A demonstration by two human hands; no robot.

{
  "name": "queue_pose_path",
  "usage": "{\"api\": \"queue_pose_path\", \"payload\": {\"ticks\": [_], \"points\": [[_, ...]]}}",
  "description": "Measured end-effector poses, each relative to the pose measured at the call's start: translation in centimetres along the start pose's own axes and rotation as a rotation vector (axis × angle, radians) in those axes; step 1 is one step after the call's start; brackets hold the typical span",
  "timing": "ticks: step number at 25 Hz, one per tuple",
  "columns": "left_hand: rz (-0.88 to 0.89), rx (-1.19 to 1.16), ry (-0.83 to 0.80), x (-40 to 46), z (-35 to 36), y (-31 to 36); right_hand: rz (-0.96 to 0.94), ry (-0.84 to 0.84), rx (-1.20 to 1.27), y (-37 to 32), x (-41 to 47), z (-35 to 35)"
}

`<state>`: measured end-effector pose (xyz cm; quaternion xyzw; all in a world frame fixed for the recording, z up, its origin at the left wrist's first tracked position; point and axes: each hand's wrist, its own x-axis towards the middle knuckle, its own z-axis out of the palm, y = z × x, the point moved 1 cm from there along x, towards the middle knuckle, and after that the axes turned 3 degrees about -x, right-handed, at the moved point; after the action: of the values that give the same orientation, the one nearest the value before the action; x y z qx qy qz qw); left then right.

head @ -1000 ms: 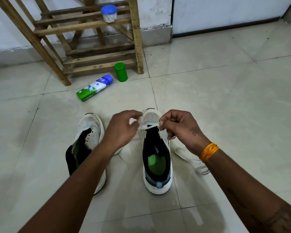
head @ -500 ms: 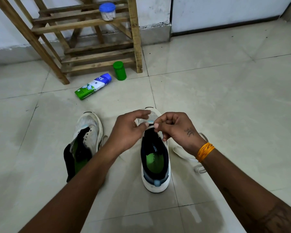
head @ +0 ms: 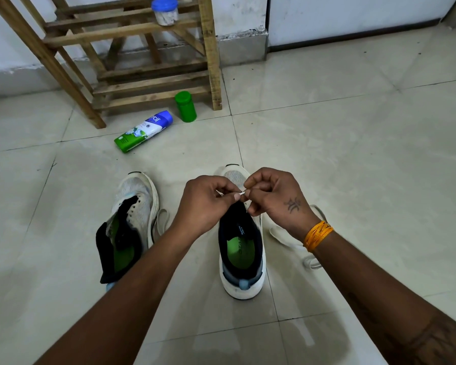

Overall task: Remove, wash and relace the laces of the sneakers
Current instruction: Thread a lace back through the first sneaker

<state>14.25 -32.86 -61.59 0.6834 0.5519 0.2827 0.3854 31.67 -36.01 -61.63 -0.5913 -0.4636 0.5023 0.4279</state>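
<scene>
Two white sneakers with green insoles stand on the tiled floor, toes pointing away from me. Both my hands are over the toe end of the right sneaker (head: 241, 259). My left hand (head: 206, 204) and my right hand (head: 271, 193) pinch a thin white lace tip (head: 242, 192) between them, fingers curled. A white lace (head: 295, 241) lies loose on the floor right of this shoe, partly under my right wrist. The left sneaker (head: 132, 222) leans open with its dark tongue pulled out and shows no lace in its eyelets; a lace loop (head: 162, 219) lies beside it.
A wooden rack (head: 142, 75) stands against the far wall with a blue-lidded jar (head: 165, 10) on a shelf. In front of it a green-and-blue bottle (head: 144, 131) lies on its side and a small green container (head: 185, 106) stands upright. The floor looks wet near me.
My hands have drawn closer together over the right sneaker's toe, from holding the lace stretched across it to pinching its tip between them. The shoes have not moved.
</scene>
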Motion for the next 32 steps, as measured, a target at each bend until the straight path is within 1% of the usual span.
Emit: {"api": "queue_pose_path", "payload": {"ticks": [4, 5, 8, 9, 10, 12, 13, 15, 18, 23, 27, 32], "points": [[-0.020, -0.027, 0.004, 0.8, 0.8, 0.1, 0.002, 0.018, -0.015, 0.4, 0.5, -0.1], [-0.026, 0.014, 0.018, 1.1, 1.0, 0.1, -0.010, 0.038, -0.060, 0.7, 0.6, -0.1], [-0.071, 0.127, 0.110, 2.2, 1.3, -0.2, -0.010, 0.190, -0.306, 1.4, 1.0, -0.1], [-0.086, 0.143, 0.122, 2.4, 1.5, -0.4, 0.016, 0.171, -0.382, 1.2, 1.1, 0.0], [-0.093, 0.156, 0.119, 2.5, 1.7, -0.6, 0.055, 0.093, -0.469, 1.1, 1.3, 0.2], [-0.121, 0.171, 0.099, 2.3, 2.4, -1.2, 0.095, -0.079, -0.747, 0.8, 2.2, 1.0], [-0.139, 0.167, 0.093, 2.3, 2.7, -1.4, 0.089, -0.107, -0.875, 0.9, 2.7, 1.3], [-0.165, 0.162, 0.091, 2.3, 3.1, -1.8, 0.051, -0.052, -0.998, 1.2, 3.5, 1.8], [-0.172, 0.182, 0.090, 2.3, 3.5, -1.7, 0.044, 0.096, -0.955, 1.8, 3.6, 1.9], [-0.287, 0.143, 0.128, 1.8, 4.5, -2.1, 0.049, 0.234, -0.651, 2.8, 1.9, 1.9], [-0.310, 0.151, 0.143, 2.0, 4.9, -2.3, 0.046, 0.283, -0.537, 3.3, 1.5, 2.0], [-0.374, -0.017, 0.164, 1.9, 5.1, -2.3, 0.048, 0.278, -0.470, 3.4, 1.4, 1.8]]}}
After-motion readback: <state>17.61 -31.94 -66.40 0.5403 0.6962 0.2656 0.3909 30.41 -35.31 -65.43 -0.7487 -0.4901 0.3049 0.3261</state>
